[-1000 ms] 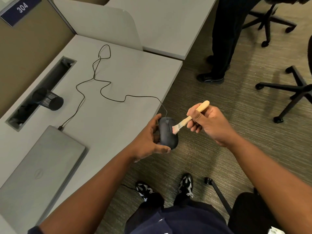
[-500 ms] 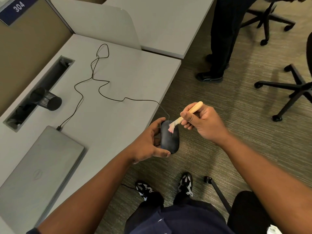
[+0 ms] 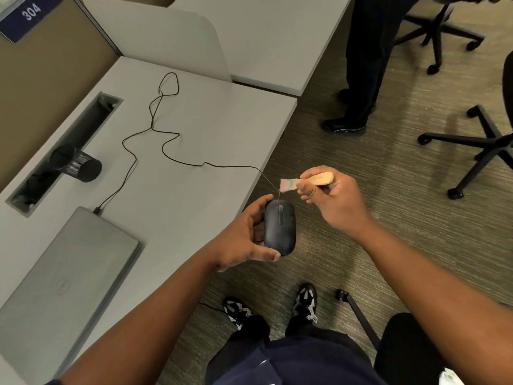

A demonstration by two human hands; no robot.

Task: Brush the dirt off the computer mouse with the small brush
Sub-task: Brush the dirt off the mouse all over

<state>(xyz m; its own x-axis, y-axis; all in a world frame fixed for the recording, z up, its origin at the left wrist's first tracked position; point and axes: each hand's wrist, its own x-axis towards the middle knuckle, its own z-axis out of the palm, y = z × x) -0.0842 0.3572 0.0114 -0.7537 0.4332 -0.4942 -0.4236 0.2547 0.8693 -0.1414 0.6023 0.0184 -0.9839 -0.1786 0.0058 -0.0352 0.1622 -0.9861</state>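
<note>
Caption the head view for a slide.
Left hand holds black mouse while right hand lifts small brush clear.

There is a single view, from a camera on the person's head, looking steeply down and forward past the chest to the shoes. It sits close above both forearms, so the left hand [image 3: 244, 240] and right hand [image 3: 333, 198] fill the middle. The desk [image 3: 194, 129] runs off to the left, carpet [image 3: 402, 218] to the right.

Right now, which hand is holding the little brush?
The right hand pinches the brush by its wooden handle, bristles off the mouse. The left hand only holds the mouse.
</note>
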